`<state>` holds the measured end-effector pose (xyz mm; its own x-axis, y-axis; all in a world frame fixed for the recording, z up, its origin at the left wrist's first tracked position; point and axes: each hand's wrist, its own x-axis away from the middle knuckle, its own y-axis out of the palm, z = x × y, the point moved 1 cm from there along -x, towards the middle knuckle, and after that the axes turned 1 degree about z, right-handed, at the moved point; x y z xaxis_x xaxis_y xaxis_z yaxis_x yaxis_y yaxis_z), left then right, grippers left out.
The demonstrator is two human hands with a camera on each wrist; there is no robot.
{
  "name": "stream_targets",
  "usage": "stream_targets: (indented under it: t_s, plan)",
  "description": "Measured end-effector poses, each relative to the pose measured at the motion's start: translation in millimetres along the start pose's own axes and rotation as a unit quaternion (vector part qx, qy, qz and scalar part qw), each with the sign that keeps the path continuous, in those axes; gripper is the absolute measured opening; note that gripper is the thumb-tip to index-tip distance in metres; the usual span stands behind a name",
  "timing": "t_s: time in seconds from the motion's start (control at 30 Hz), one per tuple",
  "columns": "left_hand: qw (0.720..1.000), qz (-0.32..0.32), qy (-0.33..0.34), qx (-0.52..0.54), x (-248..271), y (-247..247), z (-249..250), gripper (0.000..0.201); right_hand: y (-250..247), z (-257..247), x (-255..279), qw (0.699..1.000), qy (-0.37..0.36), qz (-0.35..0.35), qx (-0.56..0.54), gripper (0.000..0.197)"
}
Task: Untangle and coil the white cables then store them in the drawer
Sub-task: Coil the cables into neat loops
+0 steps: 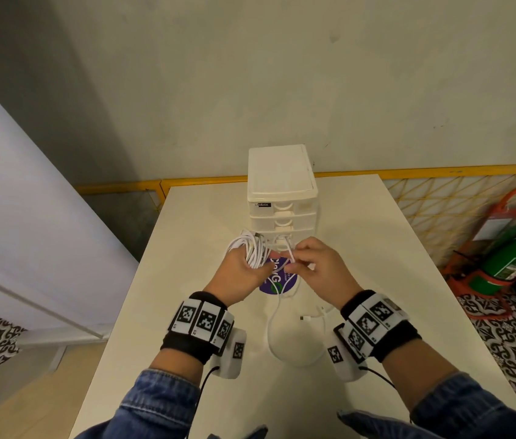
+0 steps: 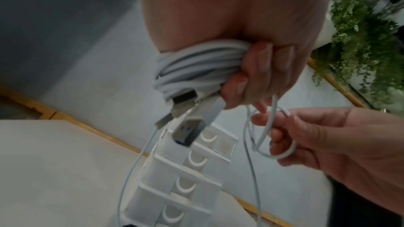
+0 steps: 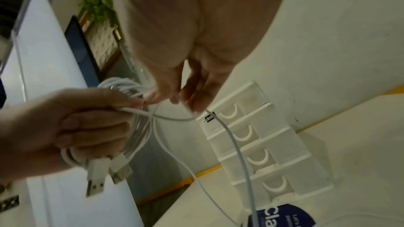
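Presently held: coil (image 1: 251, 250), white cable wound in several turns, clamped in the left hand (image 1: 240, 274), fingers curled round the bundle, USB plugs (image 2: 190, 110) hanging out below. Loose cable (image 1: 274, 331), white, thin, pinched near its upper end by the right hand (image 1: 320, 269) between thumb and fingers; the rest drops in a long loop onto the tabletop (image 1: 377, 248), one small plug (image 1: 302, 318) lying there. Drawer unit (image 1: 282, 198), white plastic, four drawers, all closed, just behind the hands. Round purple sticker (image 1: 277, 280) on the tabletop beneath them. Handling, as judged: cable light, limp, smooth-jacketed, likely to spring out of its turns; best gripped across all the turns together, loose end guided by the jacket, not by the plug.
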<state>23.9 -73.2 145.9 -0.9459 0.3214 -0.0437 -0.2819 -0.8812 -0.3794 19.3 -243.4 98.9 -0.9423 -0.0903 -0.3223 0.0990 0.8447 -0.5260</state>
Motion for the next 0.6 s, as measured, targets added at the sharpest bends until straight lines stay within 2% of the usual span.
stream_targets:
  t_s: [0.03, 0.1, 0.2, 0.3, 0.37, 0.43, 0.6]
  plan:
    - [1.000, -0.008, 0.001, -0.003, 0.1, -1.1, 0.3, 0.016, -0.3, 1.2, -0.6, 0.999, -0.004, 0.046, 0.004, 0.013]
    - [0.999, -0.029, 0.003, -0.019, 0.5, -3.2, 2.6, 0.017, -1.4, 3.5, -2.6, 0.994, 0.032, 0.105, -0.026, 0.013]
    - [0.997, -0.061, 0.017, -0.050, 0.0, -4.0, 5.7, 0.019, 3.7, 3.2, -3.0, 0.980, 0.098, 0.084, -0.151, 0.030]
    - [0.997, -0.067, 0.010, -0.048, -0.6, -4.8, 2.9, 0.029, 4.5, 1.9, -1.4, 0.959, 0.152, 0.067, -0.230, 0.036]
    - [0.996, -0.075, 0.006, -0.048, 0.0, -4.1, -0.8, 0.038, 3.2, 2.8, -1.1, 0.956, 0.178, 0.063, -0.225, 0.048]
    - [0.995, -0.082, -0.001, -0.053, 0.3, -2.7, -4.7, 0.035, 3.8, 2.5, -0.4, 0.958, 0.186, 0.052, -0.211, 0.054]
    - [0.996, -0.079, -0.005, -0.049, 1.2, 0.9, -4.6, 0.027, 2.0, 20.5, 1.2, 0.969, 0.219, 0.084, -0.075, 0.027]
